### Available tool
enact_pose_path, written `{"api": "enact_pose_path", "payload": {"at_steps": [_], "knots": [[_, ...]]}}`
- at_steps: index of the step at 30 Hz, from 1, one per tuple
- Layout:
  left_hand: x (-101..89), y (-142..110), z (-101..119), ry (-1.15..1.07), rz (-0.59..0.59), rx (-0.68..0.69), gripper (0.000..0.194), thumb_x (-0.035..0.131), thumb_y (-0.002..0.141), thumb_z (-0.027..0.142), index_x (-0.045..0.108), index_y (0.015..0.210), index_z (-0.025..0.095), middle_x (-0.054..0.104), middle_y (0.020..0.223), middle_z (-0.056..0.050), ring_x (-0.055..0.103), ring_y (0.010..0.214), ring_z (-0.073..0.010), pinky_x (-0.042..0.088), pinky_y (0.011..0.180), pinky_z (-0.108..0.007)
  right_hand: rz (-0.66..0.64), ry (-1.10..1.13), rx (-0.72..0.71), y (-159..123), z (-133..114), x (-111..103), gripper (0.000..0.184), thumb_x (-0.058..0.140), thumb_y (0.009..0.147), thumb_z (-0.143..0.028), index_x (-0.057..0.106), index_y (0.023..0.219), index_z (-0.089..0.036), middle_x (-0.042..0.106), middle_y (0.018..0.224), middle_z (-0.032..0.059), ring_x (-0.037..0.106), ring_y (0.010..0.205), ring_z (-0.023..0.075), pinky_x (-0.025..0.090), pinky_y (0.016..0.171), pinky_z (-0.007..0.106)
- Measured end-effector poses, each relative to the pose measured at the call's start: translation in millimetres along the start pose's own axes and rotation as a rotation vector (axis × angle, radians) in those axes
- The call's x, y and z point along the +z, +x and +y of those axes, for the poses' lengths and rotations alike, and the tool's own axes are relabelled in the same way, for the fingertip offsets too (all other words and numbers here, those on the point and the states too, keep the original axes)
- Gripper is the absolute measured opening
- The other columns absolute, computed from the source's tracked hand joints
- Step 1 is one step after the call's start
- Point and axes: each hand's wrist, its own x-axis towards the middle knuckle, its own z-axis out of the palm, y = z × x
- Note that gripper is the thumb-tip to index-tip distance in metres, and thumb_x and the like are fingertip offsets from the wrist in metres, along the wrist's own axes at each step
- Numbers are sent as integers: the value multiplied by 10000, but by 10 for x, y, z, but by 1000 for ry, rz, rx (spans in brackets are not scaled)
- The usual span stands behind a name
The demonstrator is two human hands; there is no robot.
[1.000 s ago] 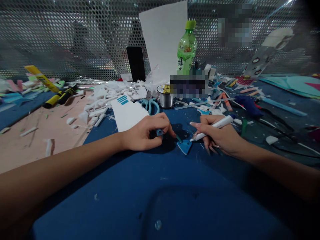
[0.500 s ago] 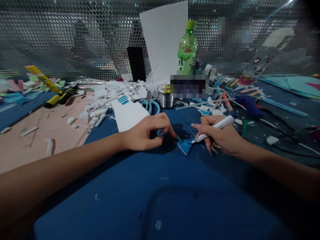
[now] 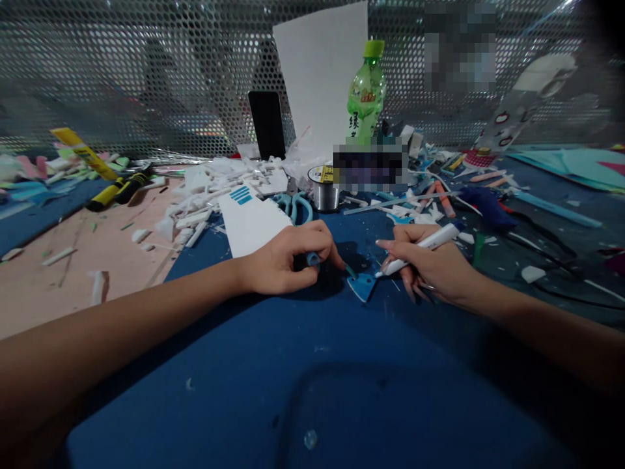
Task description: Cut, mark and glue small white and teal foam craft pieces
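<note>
Nearest, on the near side of both grips: bare blue tabletop with a small clear blob on it. Blue triangular piece lies on the tabletop between the hands, one point toward the wearer, dark spots near its far edge.

Left hand: index fingertip at the piece's left corner; thumb and curled fingers closed on a small blue cylinder. Right hand: fingers clamped on a white marker, tip at the piece's right corner, dark blue end slanting up and right out of the grip. Can't tell if the tip touches.

Just beyond the left grip: white card with blue stripes, then blue-handled scissors, then a spool to their right. White scraps past the card.

Farther off, beyond the left grip: black phone, leaning. Between the grips' lines: green bottle, base pixelated. White sheet upright behind both, perforated panel at the back.
</note>
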Motion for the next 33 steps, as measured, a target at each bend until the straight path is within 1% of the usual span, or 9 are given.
{"api": "enact_pose_path", "payload": {"at_steps": [4,8,12,15,20,26,28,31,33], "knots": [[0,1,3,-7,-1,0,210,435,613,11,347,657,198,657,883,-41,483,841,-178,413,745,-322,9,1,1,-2,-10,7,364,588,808,-330,397,526,-202,467,329,-62,384,218,51,251,227,178],[6,-8,-8,-5,5,0,216,430,610,4,364,675,199,657,883,-31,480,829,-177,407,757,-331,-15,-31,-45,-5,-23,18,360,590,803,-378,407,549,-201,480,357,-62,399,244,53,300,254,173],[9,-15,-24,-9,8,-1,215,431,614,6,360,674,200,649,886,-25,481,836,-176,406,762,-329,-40,-56,-53,-6,-44,37,377,603,790,-401,397,549,-197,482,371,-63,435,270,58,338,277,166],[8,-16,-34,-19,10,7,232,431,600,-10,363,679,198,644,880,-21,484,846,-171,411,763,-315,-48,-75,-58,-4,-51,49,386,604,788,-407,391,549,-192,483,372,-62,450,279,59,316,273,154],[8,-13,-32,-26,7,4,241,428,596,-17,363,681,198,643,870,-24,488,846,-169,418,753,-306,-99,-89,-49,-9,-53,44,409,592,796,-418,386,534,-181,490,348,-58,386,239,34,254,252,132],[6,-13,-21,-19,7,6,234,429,603,-13,362,676,200,644,869,-25,483,841,-170,415,746,-303,-61,-45,-55,-12,-38,34,378,606,784,-423,410,565,-186,496,377,-65,460,279,59,330,267,142],[4,-12,-21,-17,7,8,232,432,607,-11,365,680,199,644,869,-26,483,835,-170,411,753,-306,-66,-48,-48,-12,-33,33,390,603,790,-415,393,556,-185,493,369,-65,449,271,54,316,263,138],[2,-10,-21,-16,5,12,229,440,612,-8,364,682,197,643,874,-28,482,834,-170,405,766,-311,-91,-40,-36,-12,-25,31,408,593,803,-404,369,545,-181,491,353,-65,416,246,40,265,243,122],[2,-8,-21,-16,5,17,233,439,611,-13,360,679,195,642,871,-25,482,834,-168,405,762,-305,-86,-36,-46,-9,-18,31,406,589,806,-404,373,548,-178,488,353,-68,414,245,37,263,242,115]]}}
